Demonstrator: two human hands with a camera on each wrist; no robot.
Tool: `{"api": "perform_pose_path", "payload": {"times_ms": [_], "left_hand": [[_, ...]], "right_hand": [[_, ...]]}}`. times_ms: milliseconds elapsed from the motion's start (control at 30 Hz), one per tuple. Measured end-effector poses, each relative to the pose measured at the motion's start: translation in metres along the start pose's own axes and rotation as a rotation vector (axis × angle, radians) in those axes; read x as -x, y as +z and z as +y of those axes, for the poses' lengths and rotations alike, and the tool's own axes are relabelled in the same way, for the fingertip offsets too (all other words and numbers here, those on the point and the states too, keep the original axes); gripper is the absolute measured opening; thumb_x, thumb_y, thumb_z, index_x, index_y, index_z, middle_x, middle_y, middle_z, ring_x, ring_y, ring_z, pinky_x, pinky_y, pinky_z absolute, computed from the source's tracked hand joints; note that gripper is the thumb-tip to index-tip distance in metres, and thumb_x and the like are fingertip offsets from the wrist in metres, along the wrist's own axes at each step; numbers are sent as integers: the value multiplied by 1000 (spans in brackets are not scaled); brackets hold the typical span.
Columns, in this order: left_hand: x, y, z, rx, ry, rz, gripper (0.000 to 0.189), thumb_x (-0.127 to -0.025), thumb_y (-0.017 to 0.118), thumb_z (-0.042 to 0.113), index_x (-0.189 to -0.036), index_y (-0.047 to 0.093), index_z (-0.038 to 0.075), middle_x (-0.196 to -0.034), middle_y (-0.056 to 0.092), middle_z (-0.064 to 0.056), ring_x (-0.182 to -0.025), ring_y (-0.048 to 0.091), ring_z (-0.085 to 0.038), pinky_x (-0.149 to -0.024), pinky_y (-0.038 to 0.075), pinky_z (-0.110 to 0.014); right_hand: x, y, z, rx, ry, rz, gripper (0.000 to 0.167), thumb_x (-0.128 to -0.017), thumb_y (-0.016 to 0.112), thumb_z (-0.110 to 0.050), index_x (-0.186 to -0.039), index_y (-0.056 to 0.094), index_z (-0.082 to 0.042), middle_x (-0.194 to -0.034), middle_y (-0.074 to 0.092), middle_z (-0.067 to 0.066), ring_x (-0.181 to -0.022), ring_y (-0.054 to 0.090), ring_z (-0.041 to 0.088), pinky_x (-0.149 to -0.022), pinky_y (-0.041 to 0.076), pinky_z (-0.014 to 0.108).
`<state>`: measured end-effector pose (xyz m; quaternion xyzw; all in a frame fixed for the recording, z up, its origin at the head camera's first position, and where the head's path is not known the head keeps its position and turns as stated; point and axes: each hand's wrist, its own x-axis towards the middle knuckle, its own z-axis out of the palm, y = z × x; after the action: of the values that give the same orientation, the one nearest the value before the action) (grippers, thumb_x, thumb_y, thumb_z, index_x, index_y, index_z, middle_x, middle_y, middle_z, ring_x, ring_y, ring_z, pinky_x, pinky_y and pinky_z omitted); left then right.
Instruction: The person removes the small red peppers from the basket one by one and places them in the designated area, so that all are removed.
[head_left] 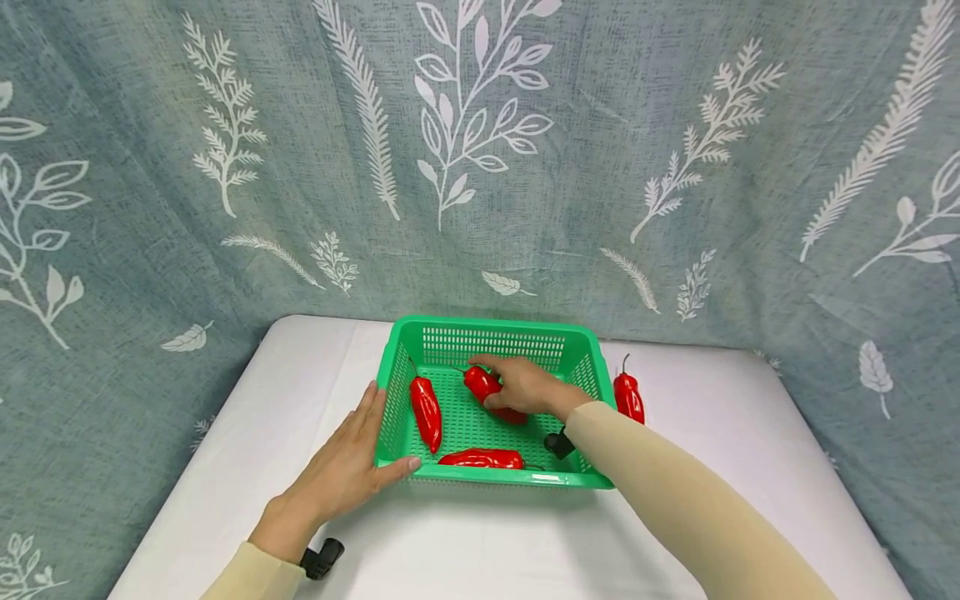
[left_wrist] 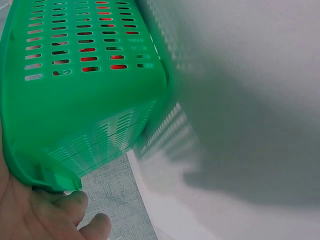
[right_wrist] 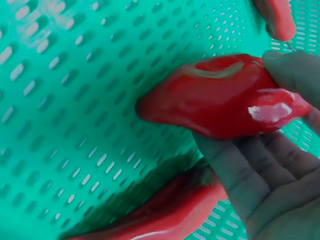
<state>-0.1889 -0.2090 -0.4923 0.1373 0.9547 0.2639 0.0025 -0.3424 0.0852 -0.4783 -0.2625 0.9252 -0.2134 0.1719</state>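
My right hand [head_left: 528, 385] reaches into a green plastic basket [head_left: 510, 476] and holds a red pepper [head_left: 480, 382] between thumb and fingers. In the right wrist view the held pepper [right_wrist: 210, 97] lies across the fingers, its narrow tip away from the hand. A second red pepper [right_wrist: 170, 212] lies below it on the slotted floor. My left hand [head_left: 341, 471] rests at the basket's front left corner, fingers straight along the left side and thumb at the front rim. Inside, one red pepper [head_left: 426, 412] lies at the left and another [head_left: 483, 458] by the front wall.
A red pepper [head_left: 628, 396] lies outside, against the basket's right side. The basket stands on a white-covered table [head_left: 300, 400]. Behind hangs a grey-green curtain [head_left: 570, 250] with white leaf prints. A black device [head_left: 322, 558] sits at the left wrist.
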Motion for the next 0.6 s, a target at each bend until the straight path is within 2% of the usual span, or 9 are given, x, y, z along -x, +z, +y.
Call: {"api": "perform_pose_path", "payload": {"times_ms": [100,400,600], "left_hand": [[0,0,0,1,-4,-1,119,-92,59,79,-169,10,2,-178,5,-15,-156,29,-51,-123,34,-65],[0,0,1,11,-10,-3,120,-91,60,79,-169,10,3,-178,5,-15,-158,25,-47,-123,34,-65],[0,0,2,17,-6,0,120,-92,61,78,-169,10,2,-178,4,-15,-159,25,-46,-123,34,-64]], "right_hand": [[4,-2,0,-62,5,29,73,-95,81,-20,-159,48,-26,-131,68,6,-110,64,22,-88,60,37],[10,-6,-1,-228,-1,87,68,-92,82,-14,-153,52,-24,-125,65,10,-102,67,24,-81,62,39],[15,-8,-5,-238,-46,158,62,-90,82,-9,-145,57,-23,-122,64,10,-99,67,24,-80,61,38]]}}
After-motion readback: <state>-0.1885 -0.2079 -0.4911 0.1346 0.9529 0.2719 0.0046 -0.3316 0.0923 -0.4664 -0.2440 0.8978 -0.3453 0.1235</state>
